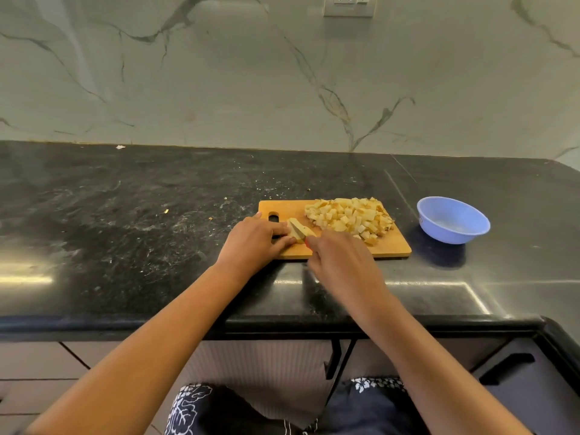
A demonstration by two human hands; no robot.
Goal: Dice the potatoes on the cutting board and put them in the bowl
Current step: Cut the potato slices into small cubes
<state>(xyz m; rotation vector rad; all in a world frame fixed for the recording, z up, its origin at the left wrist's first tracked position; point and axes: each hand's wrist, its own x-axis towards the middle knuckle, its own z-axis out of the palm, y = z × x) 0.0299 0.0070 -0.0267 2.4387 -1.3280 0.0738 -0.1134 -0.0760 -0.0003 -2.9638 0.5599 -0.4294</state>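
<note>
Flower-print dark cloth (194,406) sits lowest in my feed, under both forearms. At the left end of the cutting board (394,248), my left hand (254,240) holds an uncut potato piece (295,237), fingers bent over it. My right hand (342,262) grips a red-handled knife (307,242), blade on that piece. Diced potatoes (348,216) are heaped at the board's far right. The blue bowl (452,219) stands apart, rightward on the black surface (125,199).

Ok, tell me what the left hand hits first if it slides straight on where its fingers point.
The left hand holds the potato piece, so that comes first; just beyond it, seemingly, the knife.
</note>
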